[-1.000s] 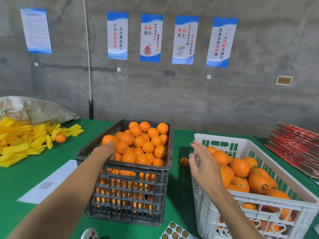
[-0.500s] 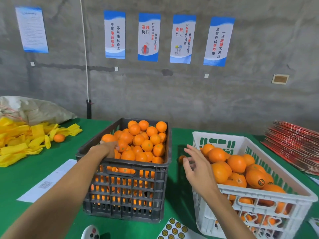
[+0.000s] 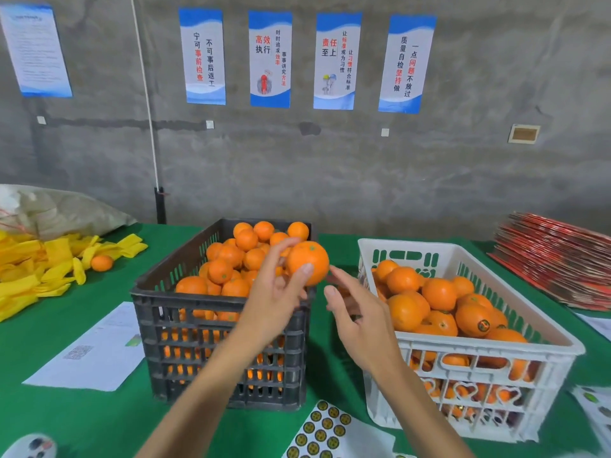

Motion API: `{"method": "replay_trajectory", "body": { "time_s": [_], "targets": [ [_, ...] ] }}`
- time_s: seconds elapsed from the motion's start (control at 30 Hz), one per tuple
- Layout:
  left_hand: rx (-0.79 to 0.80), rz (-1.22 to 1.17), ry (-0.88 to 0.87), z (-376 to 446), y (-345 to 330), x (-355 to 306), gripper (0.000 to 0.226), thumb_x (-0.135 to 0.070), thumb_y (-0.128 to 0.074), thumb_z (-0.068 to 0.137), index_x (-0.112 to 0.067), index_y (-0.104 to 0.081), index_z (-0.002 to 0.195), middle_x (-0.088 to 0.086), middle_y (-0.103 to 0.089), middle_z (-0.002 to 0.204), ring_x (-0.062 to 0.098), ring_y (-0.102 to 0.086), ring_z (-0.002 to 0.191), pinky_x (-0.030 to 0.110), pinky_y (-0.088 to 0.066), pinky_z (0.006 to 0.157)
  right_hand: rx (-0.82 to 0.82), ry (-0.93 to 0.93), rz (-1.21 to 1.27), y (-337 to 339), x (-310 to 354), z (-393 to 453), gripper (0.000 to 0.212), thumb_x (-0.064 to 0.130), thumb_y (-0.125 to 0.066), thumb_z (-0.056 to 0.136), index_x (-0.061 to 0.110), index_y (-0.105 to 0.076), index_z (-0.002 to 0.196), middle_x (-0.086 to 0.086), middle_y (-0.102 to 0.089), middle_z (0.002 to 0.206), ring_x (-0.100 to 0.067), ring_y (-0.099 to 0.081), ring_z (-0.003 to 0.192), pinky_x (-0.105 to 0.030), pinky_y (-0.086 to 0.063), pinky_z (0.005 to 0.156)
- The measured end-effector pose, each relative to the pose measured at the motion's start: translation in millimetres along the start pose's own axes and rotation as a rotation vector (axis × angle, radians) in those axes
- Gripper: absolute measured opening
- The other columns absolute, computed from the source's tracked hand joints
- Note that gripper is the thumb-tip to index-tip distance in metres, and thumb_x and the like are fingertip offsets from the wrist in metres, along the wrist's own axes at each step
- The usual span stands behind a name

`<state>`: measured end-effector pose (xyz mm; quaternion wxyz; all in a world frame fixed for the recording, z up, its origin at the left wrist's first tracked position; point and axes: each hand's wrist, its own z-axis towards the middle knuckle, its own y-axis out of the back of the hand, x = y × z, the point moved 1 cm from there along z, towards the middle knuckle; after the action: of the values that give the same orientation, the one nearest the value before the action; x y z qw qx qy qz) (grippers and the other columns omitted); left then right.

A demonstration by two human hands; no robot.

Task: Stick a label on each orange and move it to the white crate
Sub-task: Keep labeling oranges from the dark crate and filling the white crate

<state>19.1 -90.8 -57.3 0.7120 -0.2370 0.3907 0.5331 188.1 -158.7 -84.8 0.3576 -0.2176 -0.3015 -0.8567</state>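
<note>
The fingers [image 3: 299,271] of the left hand [image 3: 274,302] are curled round one orange [image 3: 307,262]; it is held up w/ thumb in front & fingertips behind, over the near right corner of the black crate [image 3: 218,338]. The right hand [image 3: 358,320] is just right of that orange, fingers loose & a bit spread, nothing clearly held. If a label is stuck on a fingertip, it can't be told from here.

Step in hand, as judged: a label is to be put on this orange. To do it well, the orange should be kept still & the smooth side turned to the right-hand fingers. The label should be pressed flat on the skin, not on the little green stem spot, & rubbed so no edge lifts. Then the orange can be set down softly in the white crate [image 3: 545,328], right of the fingers, where oranges already lie, one w/ a round label showing.

Other stuff: the sticker sheet [image 3: 322,431] lies below the hands, near the body. A white paper [image 3: 96,352] lies left of the black crate. Yellow wraps [image 3: 36,269] & a loose orange [image 3: 101,262] are far left. Red flat stacks [image 3: 558,256] are far right. Nothing stands between the fingers & the white crate; only its near wall has to be cleared.
</note>
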Motion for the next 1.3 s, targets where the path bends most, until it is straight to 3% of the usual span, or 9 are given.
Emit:
{"method": "replay_trajectory", "body": {
  "time_s": [0.17,0.37,0.5,0.6,0.73,0.83,1.07,1.17,1.3],
  "targets": [
    [-0.042,-0.101,0.161,-55.5,-39.9,30.0,0.063,-0.063,-0.063,0.089,-0.032,-0.052,0.143,0.005,-0.063,0.121,0.021,-0.072,0.082,0.034,-0.059,0.074,-0.044,-0.068,0.043,6.4,-12.0,-48.8,0.042,0.056,-0.051,0.102,0.043,-0.051,0.142,0.019,-0.065,0.128,-0.009,-0.069,0.106,-0.037,-0.06,0.088],
    [0.072,-0.132,0.277,-114.6,-69.9,65.5,0.062,-0.052,-0.082,0.084,-0.029,-0.056,0.136,-0.013,-0.06,0.121,0.014,-0.074,0.105,0.024,-0.061,0.083,-0.029,-0.136,0.072,9.1,-44.6,-123.8,0.042,0.05,-0.049,0.104,0.042,-0.048,0.146,0.031,-0.06,0.13,0.002,-0.064,0.112,-0.013,-0.052,0.087],
    [0.069,-0.064,0.456,-140.7,-72.8,95.6,0.047,-0.045,-0.08,0.088,-0.026,-0.063,0.128,-0.003,-0.073,0.119,0.011,-0.073,0.105,0.03,-0.059,0.091,0.2,-0.293,0.032,6.0,-68.7,-155.0,0.049,0.047,-0.056,0.103,0.044,-0.042,0.149,0.024,-0.067,0.118,-0.006,-0.069,0.094,-0.02,-0.055,0.08],
    [0.067,-0.016,0.546,-158.8,-71.0,121.7,0.037,-0.051,-0.073,0.092,-0.025,-0.07,0.118,-0.004,-0.077,0.106,0.013,-0.074,0.1,0.035,-0.057,0.093,0.468,-0.374,0.003,8.5,-86.1,-171.7,0.064,0.048,-0.06,0.1,0.048,-0.026,0.153,0.029,-0.063,0.125,-0.001,-0.066,0.106,-0.019,-0.052,0.091],
    [0.04,-0.056,0.631,-177.6,-68.9,146.5,0.038,-0.054,-0.067,0.094,-0.025,-0.072,0.118,-0.006,-0.078,0.109,0.013,-0.075,0.104,0.035,-0.055,0.099,0.668,-0.365,-0.063,11.0,-105.9,-194.8,0.059,0.07,-0.072,0.082,0.048,-0.058,0.136,0.033,-0.055,0.134,0.005,-0.049,0.126,-0.023,-0.042,0.109],
    [0.04,-0.079,0.668,-177.6,-67.0,150.5,0.041,-0.058,-0.066,0.093,-0.029,-0.069,0.122,-0.009,-0.078,0.111,0.009,-0.075,0.104,0.026,-0.053,0.091,0.704,-0.253,-0.139,6.7,-110.3,-195.2,0.049,0.063,-0.073,0.083,0.038,-0.071,0.125,0.031,-0.052,0.137,0.005,-0.04,0.126,-0.015,-0.031,0.108],
    [0.046,-0.102,0.7,-178.5,-61.7,157.9,0.043,-0.062,-0.064,0.094,-0.032,-0.067,0.125,-0.013,-0.077,0.114,0.008,-0.074,0.107,0.022,-0.048,0.088,0.713,-0.281,-0.067,0.8,-116.1,-190.0,0.03,0.053,-0.069,0.089,0.034,-0.079,0.11,0.022,-0.059,0.129,-0.007,-0.052,0.118,-0.022,-0.052,0.089],
    [0.041,-0.129,0.704,-178.0,-60.9,159.2,0.048,-0.062,-0.067,0.092,-0.03,-0.067,0.127,-0.012,-0.077,0.117,0.01,-0.074,0.109,0.026,-0.051,0.093,0.657,-0.455,0.107,-1.5,-119.4,-188.8,0.016,0.041,-0.081,0.085,0.035,-0.081,0.1,0.022,-0.062,0.123,-0.006,-0.058,0.12,-0.022,-0.047,0.099],
    [0.029,-0.141,0.694,-178.8,-60.8,160.9,0.067,-0.073,-0.071,0.079,-0.03,-0.065,0.13,-0.01,-0.076,0.12,0.011,-0.074,0.109,0.024,-0.055,0.093,0.666,-0.521,0.14,-0.8,-118.3,-186.1,0.018,0.041,-0.084,0.081,0.039,-0.08,0.098,0.022,-0.061,0.122,-0.009,-0.059,0.101,-0.021,-0.047,0.09]
  ]
}}
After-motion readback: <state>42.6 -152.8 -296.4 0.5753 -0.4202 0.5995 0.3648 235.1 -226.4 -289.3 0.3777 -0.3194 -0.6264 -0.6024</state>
